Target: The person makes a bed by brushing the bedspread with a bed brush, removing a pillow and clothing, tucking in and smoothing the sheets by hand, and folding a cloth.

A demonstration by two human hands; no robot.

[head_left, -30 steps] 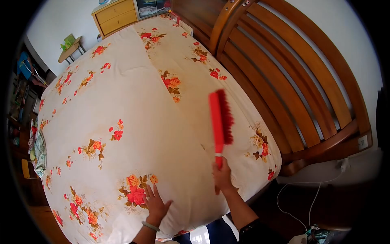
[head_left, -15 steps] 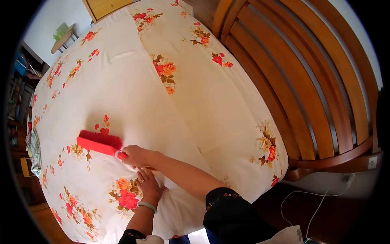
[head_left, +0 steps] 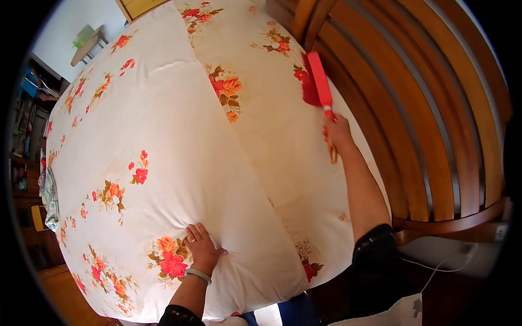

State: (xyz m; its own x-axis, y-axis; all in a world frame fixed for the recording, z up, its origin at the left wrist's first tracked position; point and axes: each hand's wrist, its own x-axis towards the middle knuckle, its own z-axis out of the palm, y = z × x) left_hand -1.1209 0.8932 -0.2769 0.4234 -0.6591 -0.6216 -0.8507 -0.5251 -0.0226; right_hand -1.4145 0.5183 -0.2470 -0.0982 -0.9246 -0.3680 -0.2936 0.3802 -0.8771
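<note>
A red bed brush [head_left: 319, 80] is gripped by its handle in my right hand [head_left: 338, 132]. Its bristles face left, over the far right part of the floral bedsheet [head_left: 179, 130], close to the wooden headboard. Whether the bristles touch the cloth I cannot tell. My left hand [head_left: 202, 247] presses flat on the sheet near the front edge, fingers spread, beside a printed red rose. A pale bangle [head_left: 198, 275] circles that wrist. Creases in the cloth run outward from under the left palm.
The slatted wooden headboard [head_left: 402, 108] borders the bed's right side. A white cable [head_left: 435, 269] hangs near the wall at lower right. At the far left stand shelves [head_left: 24, 130] with assorted items, and a small wall shelf [head_left: 88, 46] holds something green.
My right hand has swept the brush from the left middle of the bed to the far right beside the headboard, turning it upright in view. My left hand stays in place.
</note>
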